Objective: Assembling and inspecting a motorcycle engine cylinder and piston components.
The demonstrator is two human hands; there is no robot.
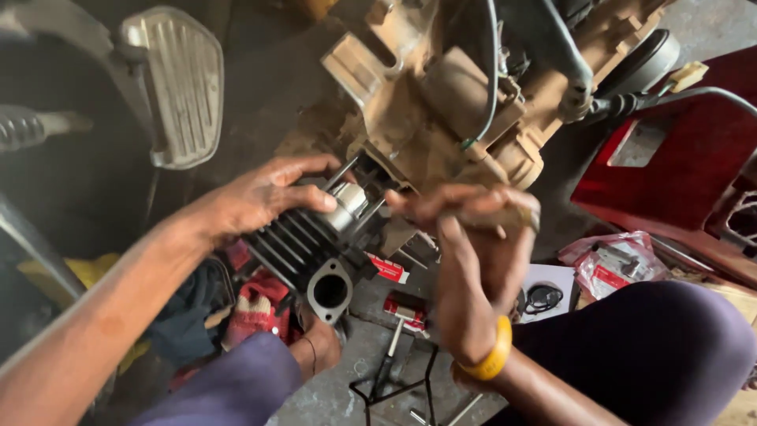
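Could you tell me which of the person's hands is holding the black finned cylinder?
The left hand grips the black finned cylinder; the right hand, with the yellow bangle, is beside it at the piston end.

The left hand (268, 193) covers the top of the black finned metal cylinder block (303, 248), so the fins beneath the palm are hidden. The right hand (473, 237) is motion-blurred; whether its fingertips pinch anything cannot be told. The mud-caked tan engine casing (441, 102) is cut off by the top edge. The ribbed grey metal footboard (181, 83) is blurred, and its left mount runs out of frame. The red plastic body panel (686, 166) is cropped at the right edge. The contents of the clear plastic bag with red labels (615, 264) are too small to make out.
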